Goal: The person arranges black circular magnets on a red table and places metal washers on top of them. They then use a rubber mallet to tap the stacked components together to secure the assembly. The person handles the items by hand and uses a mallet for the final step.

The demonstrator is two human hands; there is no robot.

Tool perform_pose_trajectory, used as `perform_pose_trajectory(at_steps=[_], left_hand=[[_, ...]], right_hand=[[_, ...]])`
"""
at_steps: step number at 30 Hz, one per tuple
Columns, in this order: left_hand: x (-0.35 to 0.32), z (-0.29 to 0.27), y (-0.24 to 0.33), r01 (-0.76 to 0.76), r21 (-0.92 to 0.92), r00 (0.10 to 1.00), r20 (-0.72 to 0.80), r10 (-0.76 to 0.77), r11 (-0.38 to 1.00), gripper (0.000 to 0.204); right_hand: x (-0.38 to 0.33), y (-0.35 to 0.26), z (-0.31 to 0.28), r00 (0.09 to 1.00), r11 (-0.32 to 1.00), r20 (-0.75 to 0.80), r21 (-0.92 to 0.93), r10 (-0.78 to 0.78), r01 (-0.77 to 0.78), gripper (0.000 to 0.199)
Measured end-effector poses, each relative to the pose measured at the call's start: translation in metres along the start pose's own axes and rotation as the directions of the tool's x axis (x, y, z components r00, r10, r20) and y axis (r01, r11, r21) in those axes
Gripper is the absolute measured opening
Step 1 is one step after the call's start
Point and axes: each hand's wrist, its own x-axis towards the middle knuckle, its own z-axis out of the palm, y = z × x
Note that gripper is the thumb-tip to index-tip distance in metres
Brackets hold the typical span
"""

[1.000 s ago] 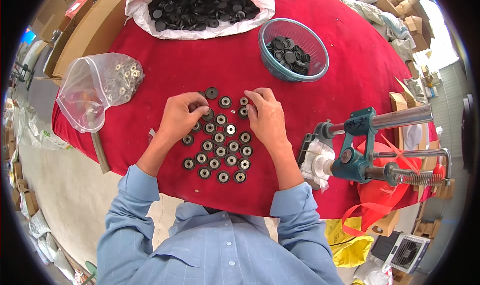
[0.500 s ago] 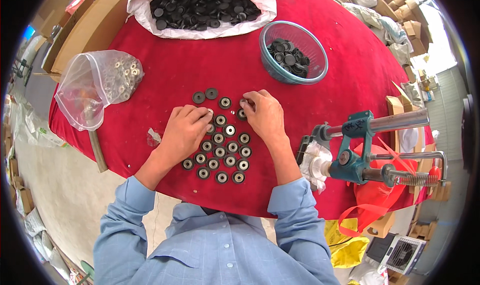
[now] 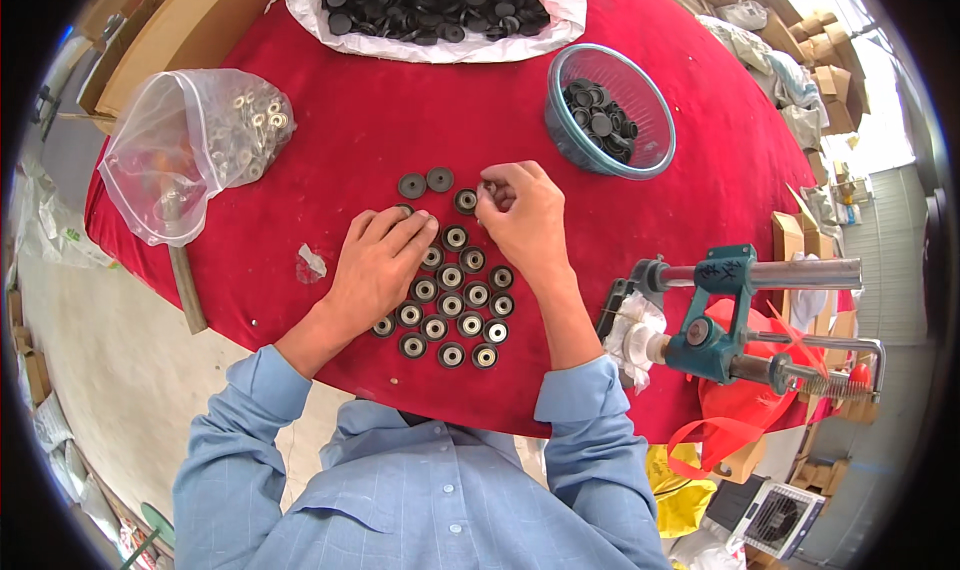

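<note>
Several black round wheels, most with silvery metal centres (image 3: 451, 277), lie in a cluster on a red cloth. My left hand (image 3: 385, 255) is over the cluster's left side, palm down, with its fingers curled together. Its thumb and whatever it may hold are hidden, and a wheel edge (image 3: 405, 210) shows beyond its fingers. My right hand (image 3: 527, 210) pinches something small and greyish at the cluster's far right, beside a wheel with a metal centre (image 3: 466, 201). Farther off lie two plain black discs (image 3: 411, 186) without metal centres.
A white sack (image 3: 300, 15) of black discs and a clear bowl (image 3: 665, 150) of black caps stand at the back. On the left lies a plastic bag (image 3: 150, 185) with metal rings. A green hand press (image 3: 722, 310) stands at right, near a red bag (image 3: 745, 405).
My right hand has moved slightly away from me, to the far right wheel. My left hand has shifted a little right, its fingers now reaching farther over the wheels. The view has tilted slightly.
</note>
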Motion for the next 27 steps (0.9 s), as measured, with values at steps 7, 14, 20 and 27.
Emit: perform_pose_trajectory(at_steps=[7, 14, 20, 27], left_hand=[[-0.004, -0.001, -0.005, -0.055, -0.035, 0.998, -0.023, 0.054, 0.998, 0.038], [-0.001, -0.006, -0.002, -0.028, -0.061, 0.996, 0.077, 0.032, 0.998, 0.051], [-0.002, -0.004, -0.001, -0.017, -0.056, 0.996, 0.088, 0.022, 0.998, 0.054], [-0.004, -0.005, 0.002, -0.021, -0.009, 0.994, 0.108, 0.021, 1.0, 0.05]], right_hand=[[0.013, -0.008, 0.034, 0.983, 0.976, 0.041, -0.124, -0.178, 0.182, 0.021], [0.017, 0.0, 0.047, 0.951, 0.925, 0.066, -0.222, -0.301, 0.308, 0.017], [0.011, 0.001, 0.043, 0.911, 0.883, 0.105, -0.224, -0.398, 0.411, 0.018], [-0.006, -0.006, 0.041, 0.898, 0.789, 0.18, -0.429, -0.401, 0.439, 0.029]])
